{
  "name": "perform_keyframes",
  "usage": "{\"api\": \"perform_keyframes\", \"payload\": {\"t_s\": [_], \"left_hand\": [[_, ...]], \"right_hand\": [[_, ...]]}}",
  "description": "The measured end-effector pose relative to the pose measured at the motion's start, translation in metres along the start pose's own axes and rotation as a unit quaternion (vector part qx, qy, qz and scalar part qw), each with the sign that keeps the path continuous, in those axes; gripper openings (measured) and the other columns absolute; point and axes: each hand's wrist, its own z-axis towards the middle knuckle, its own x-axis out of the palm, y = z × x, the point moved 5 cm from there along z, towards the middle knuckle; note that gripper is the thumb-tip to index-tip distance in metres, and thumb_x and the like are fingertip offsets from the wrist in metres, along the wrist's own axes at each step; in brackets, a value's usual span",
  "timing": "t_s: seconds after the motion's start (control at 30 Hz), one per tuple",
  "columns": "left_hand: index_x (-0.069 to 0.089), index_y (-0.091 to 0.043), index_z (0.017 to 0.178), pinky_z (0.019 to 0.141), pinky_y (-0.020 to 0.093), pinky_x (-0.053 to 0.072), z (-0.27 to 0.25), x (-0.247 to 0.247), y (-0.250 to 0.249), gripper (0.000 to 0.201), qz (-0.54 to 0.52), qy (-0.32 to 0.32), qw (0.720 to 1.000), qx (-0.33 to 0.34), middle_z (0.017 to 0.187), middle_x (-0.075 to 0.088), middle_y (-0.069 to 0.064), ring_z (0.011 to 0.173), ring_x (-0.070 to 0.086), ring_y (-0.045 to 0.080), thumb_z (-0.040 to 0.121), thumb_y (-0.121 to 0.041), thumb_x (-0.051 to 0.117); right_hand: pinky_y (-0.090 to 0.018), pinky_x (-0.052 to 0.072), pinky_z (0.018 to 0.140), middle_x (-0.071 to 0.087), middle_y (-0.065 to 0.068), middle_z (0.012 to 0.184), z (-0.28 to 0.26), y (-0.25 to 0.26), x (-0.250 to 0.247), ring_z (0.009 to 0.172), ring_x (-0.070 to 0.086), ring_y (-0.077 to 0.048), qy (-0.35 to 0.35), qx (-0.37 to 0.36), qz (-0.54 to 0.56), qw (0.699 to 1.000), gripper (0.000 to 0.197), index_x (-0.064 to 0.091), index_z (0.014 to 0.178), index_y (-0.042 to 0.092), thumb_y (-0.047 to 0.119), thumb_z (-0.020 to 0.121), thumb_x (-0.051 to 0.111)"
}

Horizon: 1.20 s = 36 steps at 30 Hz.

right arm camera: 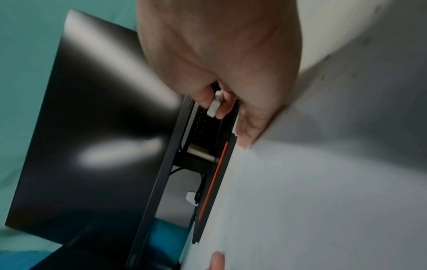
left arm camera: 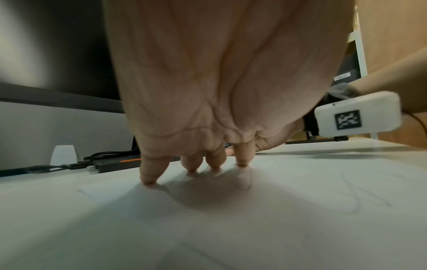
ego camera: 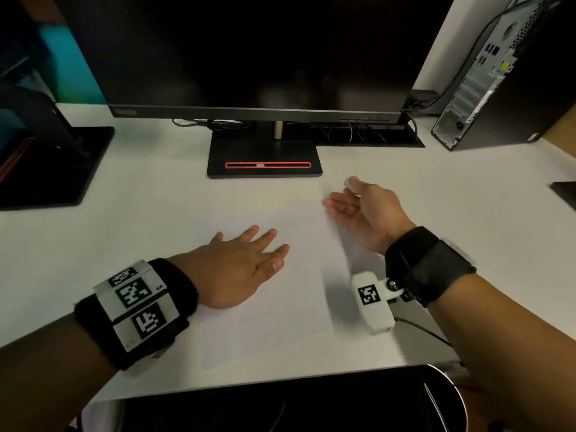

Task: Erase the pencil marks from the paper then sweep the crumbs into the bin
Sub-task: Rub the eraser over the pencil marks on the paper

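The left hand (ego camera: 237,269) lies flat with fingers spread, pinning the paper (ego camera: 280,307) to the desk (ego camera: 156,207). The right hand (ego camera: 361,213) stands on its edge at the sheet's far right corner, pinching a small white eraser (right arm camera: 215,106) between thumb and forefinger. Faint pencil marks (left arm camera: 360,199) lie right of the left fingertips, nearer the right hand. The paper's long axis runs away from the person. The bin (ego camera: 448,400) sits below the near desk edge, on the right.

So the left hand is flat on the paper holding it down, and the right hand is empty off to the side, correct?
Not quite: the right hand is not empty. The right wrist view shows it pinching a small white eraser. The left hand does rest on the paper.
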Motion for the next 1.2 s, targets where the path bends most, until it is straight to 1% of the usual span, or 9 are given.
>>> {"api": "perform_keyframes", "payload": {"t_s": [0.1, 0.2, 0.4, 0.47, 0.6, 0.8, 0.97, 1.1, 1.2], "left_hand": [[-0.002, -0.047, 0.156, 0.123, 0.052, -0.004, 0.001, 0.001, 0.0, 0.06, 0.002, 0.0, 1.0, 0.001, 0.163, -0.019, -0.018, 0.149, -0.021, 0.008, 0.098, -0.06, 0.001], [-0.003, -0.046, 0.156, 0.123, 0.053, -0.002, 0.002, 0.001, 0.001, 0.059, 0.016, 0.001, 1.0, 0.001, 0.162, -0.02, -0.018, 0.15, -0.021, 0.009, 0.099, -0.059, 0.002], [-0.006, -0.046, 0.156, 0.123, 0.054, 0.0, 0.003, 0.002, 0.004, 0.057, 0.044, -0.009, 0.999, 0.014, 0.163, -0.021, -0.016, 0.15, -0.021, 0.012, 0.103, -0.057, 0.012], [-0.009, -0.048, 0.155, 0.122, 0.054, 0.0, 0.004, 0.003, 0.006, 0.064, 0.061, -0.011, 0.998, 0.021, 0.162, -0.024, -0.016, 0.15, -0.022, 0.011, 0.101, -0.061, 0.023], [-0.012, -0.053, 0.152, 0.122, 0.053, -0.002, 0.006, 0.004, 0.009, 0.086, 0.079, -0.001, 0.997, 0.026, 0.159, -0.029, -0.017, 0.148, -0.027, 0.01, 0.088, -0.076, 0.042], [-0.003, -0.054, 0.153, 0.123, 0.048, 0.011, 0.004, 0.003, 0.002, 0.088, 0.063, -0.034, 0.997, 0.003, 0.165, -0.02, -0.01, 0.152, -0.019, 0.016, 0.088, -0.071, 0.053], [-0.003, -0.054, 0.153, 0.124, 0.047, 0.011, 0.0, 0.004, 0.002, 0.095, 0.042, -0.024, 0.999, -0.003, 0.165, -0.019, -0.01, 0.151, -0.018, 0.015, 0.083, -0.073, 0.058], [-0.005, -0.055, 0.152, 0.124, 0.048, 0.006, -0.001, 0.005, 0.004, 0.102, 0.035, -0.021, 0.999, 0.007, 0.164, -0.022, -0.011, 0.15, -0.023, 0.014, 0.078, -0.074, 0.063], [-0.003, -0.056, 0.152, 0.124, 0.048, 0.004, 0.0, 0.007, 0.005, 0.102, 0.021, -0.027, 0.999, 0.01, 0.163, -0.023, -0.013, 0.149, -0.024, 0.011, 0.078, -0.073, 0.065]], "right_hand": [[-0.043, 0.059, 0.094, 0.066, -0.024, 0.111, -0.013, -0.013, 0.005, 0.102, 0.07, -0.037, 0.085, 0.052, -0.052, 0.994, 0.021, 0.056, 0.093, 0.005, 0.022, 0.106, 0.051], [-0.045, 0.058, 0.096, 0.072, -0.027, 0.108, -0.034, -0.038, 0.01, 0.105, 0.073, -0.038, 0.178, 0.162, -0.205, 0.949, 0.027, 0.06, 0.097, -0.001, 0.024, 0.104, 0.054], [-0.047, 0.056, 0.1, 0.068, -0.021, 0.096, -0.006, 0.002, -0.01, 0.098, 0.072, -0.037, 0.029, 0.01, -0.066, 0.997, 0.02, 0.055, 0.094, 0.006, 0.022, 0.106, 0.05], [-0.046, 0.059, 0.095, 0.071, -0.023, 0.096, -0.015, -0.006, -0.004, 0.095, 0.073, -0.037, 0.098, 0.048, -0.094, 0.99, 0.021, 0.056, 0.095, 0.005, 0.023, 0.106, 0.05], [-0.045, 0.063, 0.083, 0.072, -0.028, 0.104, -0.04, -0.037, 0.003, 0.099, 0.074, -0.041, 0.232, 0.171, -0.262, 0.921, 0.025, 0.057, 0.103, 0.001, 0.025, 0.105, 0.052], [-0.043, 0.063, 0.078, 0.069, -0.025, 0.106, -0.013, -0.007, -0.009, 0.096, 0.075, -0.037, 0.102, 0.026, -0.175, 0.979, 0.023, 0.056, 0.091, 0.007, 0.024, 0.106, 0.052], [-0.046, 0.061, 0.091, 0.071, -0.031, 0.109, -0.042, -0.043, 0.009, 0.106, 0.071, -0.043, 0.276, 0.179, -0.218, 0.919, 0.024, 0.058, 0.095, 0.002, 0.022, 0.105, 0.051], [-0.045, 0.055, 0.101, 0.07, -0.024, 0.109, -0.007, -0.018, -0.003, 0.113, 0.07, -0.039, 0.112, 0.087, -0.075, 0.987, 0.026, 0.057, 0.097, 0.004, 0.025, 0.108, 0.046], [-0.045, 0.058, 0.097, 0.065, -0.024, 0.113, 0.004, -0.006, -0.011, 0.111, 0.071, -0.039, 0.044, 0.011, -0.005, 0.999, 0.023, 0.054, 0.091, 0.006, 0.022, 0.107, 0.048]]}}
